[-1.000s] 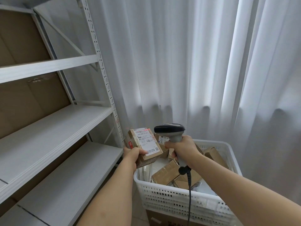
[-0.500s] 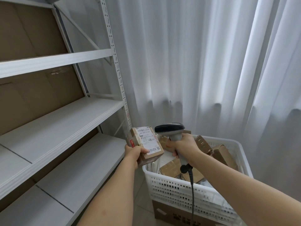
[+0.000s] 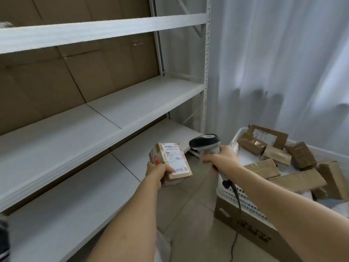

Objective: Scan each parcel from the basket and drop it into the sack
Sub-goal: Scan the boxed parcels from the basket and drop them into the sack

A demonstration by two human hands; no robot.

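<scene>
My left hand grips a small brown parcel with a white shipping label facing up, held over the floor left of the basket. My right hand is closed on the handle of a grey and black barcode scanner, whose head sits just right of the parcel. The white perforated basket at the right holds several brown taped parcels. A bit of pale translucent plastic shows at the bottom under my left forearm; I cannot tell if it is the sack.
A white metal shelving rack with cardboard backing fills the left side. White curtains hang behind the basket. The basket rests on a cardboard box. The scanner's black cable hangs down to the tiled floor.
The view has swung left and down, so the basket now sits at the right and the floor shows. Both hands have kept their grips and come left of the basket, parcel and scanner still side by side.
</scene>
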